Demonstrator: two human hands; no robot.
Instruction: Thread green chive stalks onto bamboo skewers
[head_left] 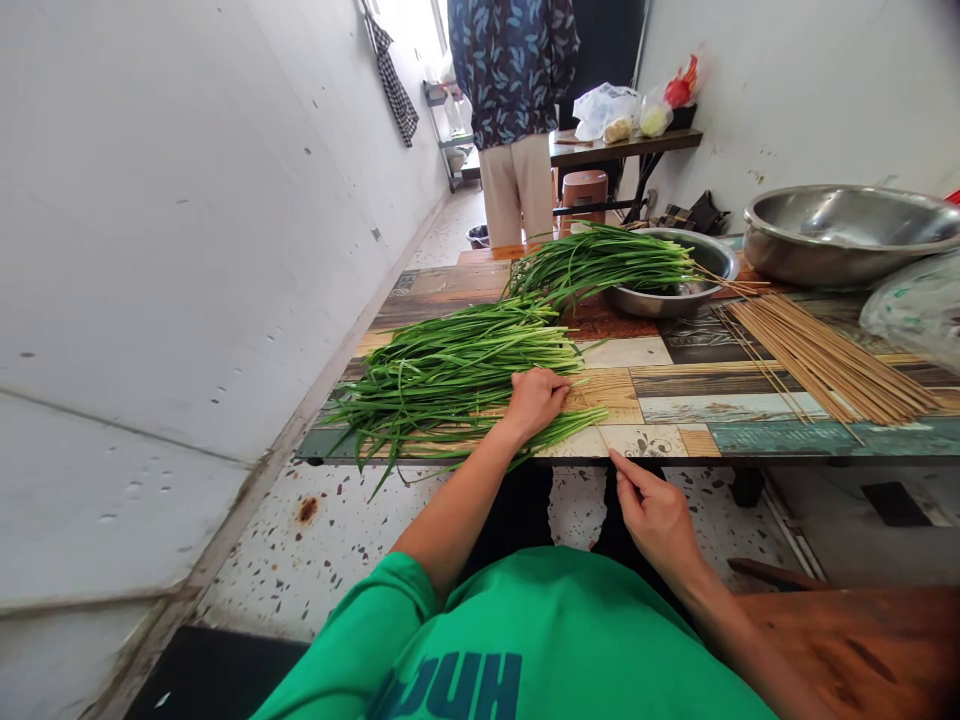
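Note:
A pile of garlic chives lies on the patchwork-pattern table, green tips to the left and pale ends to the right. My left hand rests at the pale ends with fingers pinched together, apparently on chives; its fingertips are partly hidden. Just below and right, at the table's front edge, my right hand grips a thin bamboo skewer between thumb and forefinger. The skewer's tip points up-left toward a few chive stalks under my left hand. Loose bamboo skewers lie fanned out on the right.
Skewered chives lie across a steel bowl at the back. A larger steel basin and a plastic bag stand at the right. Beyond the table a person stands beside another table holding bags. A white wall runs along the left.

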